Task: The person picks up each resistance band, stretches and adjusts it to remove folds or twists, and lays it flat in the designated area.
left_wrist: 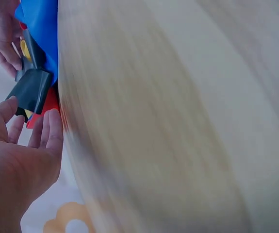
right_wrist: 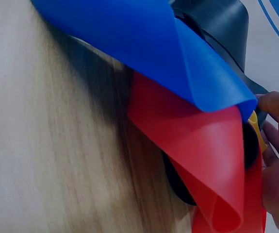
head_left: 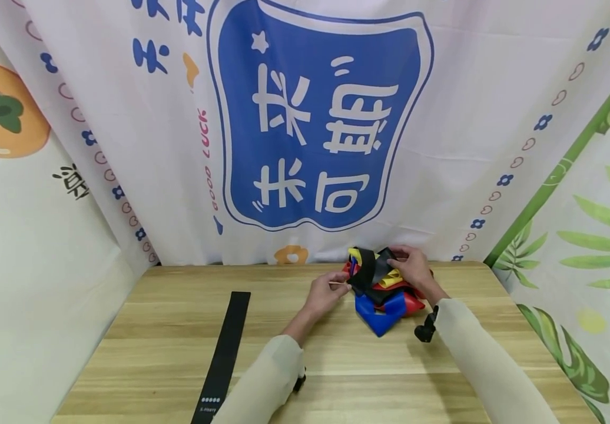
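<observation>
A loose heap of resistance loop bands in several colours lies at the back of the wooden table, right of its middle. My left hand (head_left: 327,294) is at the heap's left side, with the thumb and a finger at the edge of a black resistance band (left_wrist: 31,91). From the right, my right hand (head_left: 415,270) pinches a dark band's upper part (head_left: 384,265). A blue band (right_wrist: 129,43) hangs out in front, over a red band (right_wrist: 192,141). Folds of a yellow band (head_left: 391,278) show between them. My right fingertips are partly hidden in the right wrist view.
A flat black band (head_left: 228,347) with small white print lies apart on the left of the table (head_left: 151,330). Behind the table's back edge hangs a white printed cloth (head_left: 474,118). Patterned cloths also stand at both sides.
</observation>
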`<act>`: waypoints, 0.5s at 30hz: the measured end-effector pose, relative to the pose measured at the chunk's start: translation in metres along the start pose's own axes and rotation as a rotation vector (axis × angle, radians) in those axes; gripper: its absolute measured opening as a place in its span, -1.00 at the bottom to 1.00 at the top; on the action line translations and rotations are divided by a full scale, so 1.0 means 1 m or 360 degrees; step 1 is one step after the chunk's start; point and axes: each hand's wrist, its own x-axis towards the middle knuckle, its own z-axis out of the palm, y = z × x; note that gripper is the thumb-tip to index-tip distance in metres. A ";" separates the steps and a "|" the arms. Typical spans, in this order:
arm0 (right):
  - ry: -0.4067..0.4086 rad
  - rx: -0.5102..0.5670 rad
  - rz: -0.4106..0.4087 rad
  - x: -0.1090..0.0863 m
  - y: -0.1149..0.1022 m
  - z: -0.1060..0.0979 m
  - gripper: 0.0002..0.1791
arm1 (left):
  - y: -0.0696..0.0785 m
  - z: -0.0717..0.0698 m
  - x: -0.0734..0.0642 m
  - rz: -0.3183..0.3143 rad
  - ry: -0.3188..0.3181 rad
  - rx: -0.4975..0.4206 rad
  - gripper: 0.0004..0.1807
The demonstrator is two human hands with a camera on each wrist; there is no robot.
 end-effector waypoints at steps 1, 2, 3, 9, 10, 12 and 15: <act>0.0010 -0.0003 -0.0010 0.000 0.001 0.001 -0.55 | 0.000 0.001 0.001 -0.0012 0.0000 -0.0009 -0.65; 0.0022 -0.0008 -0.0021 0.000 0.001 0.001 -0.56 | 0.001 0.003 0.001 -0.0023 -0.0002 -0.0016 -0.64; 0.0030 -0.0011 -0.0028 0.000 0.002 0.002 -0.58 | 0.001 0.004 0.002 -0.0041 -0.0002 -0.0025 -0.64; 0.0043 -0.0021 -0.0068 0.000 0.004 0.005 -0.62 | 0.005 0.010 0.005 -0.0133 0.0010 -0.0105 -0.68; 0.0042 -0.0021 -0.0073 0.000 0.005 0.005 -0.63 | 0.005 0.011 0.006 -0.0145 0.0015 -0.0119 -0.69; 0.0045 -0.0008 -0.0077 -0.001 0.005 0.005 -0.63 | 0.007 0.013 0.006 -0.0165 0.0024 -0.0140 -0.74; 0.0054 -0.0010 -0.0069 -0.003 0.003 0.004 -0.64 | 0.009 0.014 0.006 -0.0181 0.0038 -0.0168 -0.82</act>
